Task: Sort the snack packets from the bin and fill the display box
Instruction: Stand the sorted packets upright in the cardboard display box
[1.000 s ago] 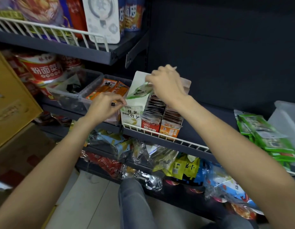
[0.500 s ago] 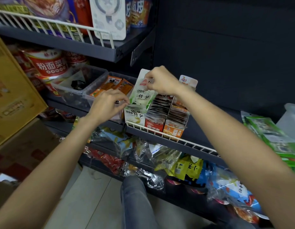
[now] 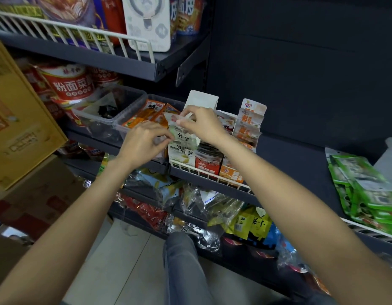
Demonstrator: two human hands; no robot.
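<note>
A white and green display box with a tall white back flap stands on the middle shelf, with several green-white snack packets upright in it. My right hand pinches the top edge of a packet at the box's opening. My left hand presses its fingers against the packets' left side at the box's front. Just left stands a clear bin holding orange packets. Red and orange display boxes stand right of the green one.
A second clear bin sits further left beside red noodle tubs. A white wire rail edges the shelf. Green packets pile at the right. Bagged snacks fill the lower shelf. A yellow carton stands left. My knee is below.
My right hand has come down from the top of the box's flap with a packet to the box's opening. My left hand has shifted right onto the packets.
</note>
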